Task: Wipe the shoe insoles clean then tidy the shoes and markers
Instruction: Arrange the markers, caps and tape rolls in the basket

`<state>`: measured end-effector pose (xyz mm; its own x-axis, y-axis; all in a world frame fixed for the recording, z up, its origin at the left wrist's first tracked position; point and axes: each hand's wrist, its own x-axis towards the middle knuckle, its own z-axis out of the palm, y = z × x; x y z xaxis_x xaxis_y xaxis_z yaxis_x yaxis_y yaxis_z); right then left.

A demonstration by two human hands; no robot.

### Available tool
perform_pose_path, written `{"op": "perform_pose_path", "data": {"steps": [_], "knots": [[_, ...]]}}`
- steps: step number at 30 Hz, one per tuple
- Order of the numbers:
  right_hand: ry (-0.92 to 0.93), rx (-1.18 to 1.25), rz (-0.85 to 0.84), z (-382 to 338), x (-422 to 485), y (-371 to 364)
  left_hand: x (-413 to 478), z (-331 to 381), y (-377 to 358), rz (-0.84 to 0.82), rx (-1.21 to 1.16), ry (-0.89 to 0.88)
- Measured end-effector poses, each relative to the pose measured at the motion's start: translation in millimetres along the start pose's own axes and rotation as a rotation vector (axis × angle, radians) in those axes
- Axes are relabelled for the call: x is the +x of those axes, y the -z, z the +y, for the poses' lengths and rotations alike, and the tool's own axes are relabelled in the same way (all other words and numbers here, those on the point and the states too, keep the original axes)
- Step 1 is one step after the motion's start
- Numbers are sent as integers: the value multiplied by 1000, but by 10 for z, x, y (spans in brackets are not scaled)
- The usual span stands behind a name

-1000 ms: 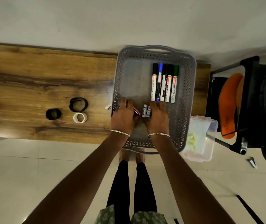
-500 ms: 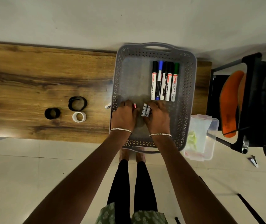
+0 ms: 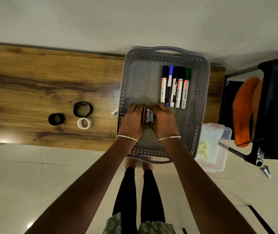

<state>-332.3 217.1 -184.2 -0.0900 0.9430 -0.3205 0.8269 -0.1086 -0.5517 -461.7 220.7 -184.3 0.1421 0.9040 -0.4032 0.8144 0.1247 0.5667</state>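
Fig.: L hand [image 3: 132,121] & R hand [image 3: 164,121], fingers curled, grip a bunch of short markers [image 3: 149,115] between them, inside grey basket [image 3: 200,102] on table [image 3: 50,81]. Beyond: five whiteboard markers [image 3: 175,86] side by side, caps away. Off-table at R: orange insoles [image 3: 243,112] on edge.

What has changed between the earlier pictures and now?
The left hand and the right hand drew closer together in the grey plastic basket, squeezing the bunch of short markers between them; the red one, slanted before, now lies straight beside the white ones. The row of five long whiteboard markers and the three tape rolls stayed.
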Motion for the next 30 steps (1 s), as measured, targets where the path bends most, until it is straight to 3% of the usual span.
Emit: {"op": "perform_pose_path", "data": {"steps": [6, 11, 15, 19, 25, 30], "knots": [[66, -24, 82, -81, 401, 213, 355, 84, 297, 137, 117, -105], [148, -163, 78, -97, 1051, 339, 777, 204, 499, 245, 403, -55], [129, -316, 67, -86, 1293, 344, 986, 196, 509, 352, 693, -153], [127, -342, 59, -98, 1355, 356, 1032, 116, 481, 472, 797, -190], [112, -317, -16, -93, 1368, 396, 1000, -77, 358, 589, 773, -110], [96, -304, -4, -116, 1335, 376, 1009, -82, 317, 551, 644, -10]]}}
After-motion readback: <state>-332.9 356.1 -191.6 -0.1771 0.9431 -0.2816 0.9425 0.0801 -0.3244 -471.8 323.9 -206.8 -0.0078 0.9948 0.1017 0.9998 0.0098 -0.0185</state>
